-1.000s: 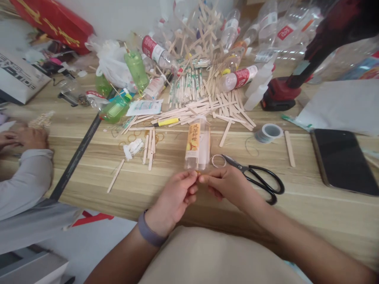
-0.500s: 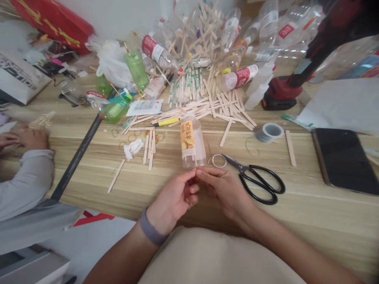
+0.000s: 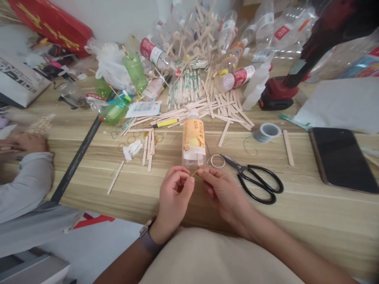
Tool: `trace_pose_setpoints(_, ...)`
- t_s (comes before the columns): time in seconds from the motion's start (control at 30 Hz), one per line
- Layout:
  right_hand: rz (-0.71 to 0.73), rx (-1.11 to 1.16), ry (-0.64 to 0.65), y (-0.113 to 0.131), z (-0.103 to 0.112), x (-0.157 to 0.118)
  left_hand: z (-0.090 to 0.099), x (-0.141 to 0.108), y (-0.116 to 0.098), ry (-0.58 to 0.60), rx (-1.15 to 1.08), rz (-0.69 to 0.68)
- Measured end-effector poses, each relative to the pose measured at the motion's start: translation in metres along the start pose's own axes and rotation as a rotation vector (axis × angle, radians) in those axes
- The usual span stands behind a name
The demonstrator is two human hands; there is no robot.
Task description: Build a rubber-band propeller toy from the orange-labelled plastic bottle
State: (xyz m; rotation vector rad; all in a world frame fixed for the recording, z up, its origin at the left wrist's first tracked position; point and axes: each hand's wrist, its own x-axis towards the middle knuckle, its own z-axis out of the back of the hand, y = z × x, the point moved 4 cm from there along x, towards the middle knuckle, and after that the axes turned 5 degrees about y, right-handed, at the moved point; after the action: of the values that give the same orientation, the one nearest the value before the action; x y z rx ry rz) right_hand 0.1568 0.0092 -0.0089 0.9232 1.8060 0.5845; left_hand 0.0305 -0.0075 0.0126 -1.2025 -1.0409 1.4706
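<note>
A clear plastic bottle (image 3: 194, 138) with an orange and yellow label lies on the table, its base toward me. A thin stick shows at its base, running to the fingers of my right hand (image 3: 220, 185). Those fingers are closed in a pinch near the stick's end. A thin yellowish rubber band (image 3: 194, 172) stretches from that pinch across to my left hand (image 3: 176, 193), whose thumb and fingers are closed on its other end. Black-handled scissors (image 3: 254, 177) and a small pale ring (image 3: 217, 161) lie to the right of the bottle.
Wooden craft sticks (image 3: 207, 108) and plastic bottles pile up at the back. A yellow cutter (image 3: 167, 123), crumpled tissue (image 3: 133, 150), wire spool (image 3: 268, 132), phone (image 3: 343, 157) and red-black power tool (image 3: 280, 90) lie around. Another person's hand (image 3: 32, 142) is at the left.
The bottle has turned, so its label now faces up more fully. My left hand has rolled over and drawn slightly away from the right, with the rubber band now stretched between them.
</note>
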Motion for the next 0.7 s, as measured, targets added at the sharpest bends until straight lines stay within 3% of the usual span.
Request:
trace_pose_setpoints(0.17,-0.013,0.023,0.020,-0.001,0.000,-0.003,0.007,0.007,0.004,0.097,-0.034,0.036)
trace_pose_setpoints(0.4,-0.020,0.048,0.012,-0.002,0.002,0.000,0.015,0.007,-0.011,0.086,0.321,-0.106)
trace_pose_setpoints(0.53,-0.010,0.045,0.023,-0.002,0.000,0.002,0.016,0.008,-0.013,0.003,0.416,-0.120)
trace_pose_setpoints(0.7,0.002,0.014,0.031,-0.004,-0.004,0.005,0.012,0.017,-0.016,0.039,0.599,0.015)
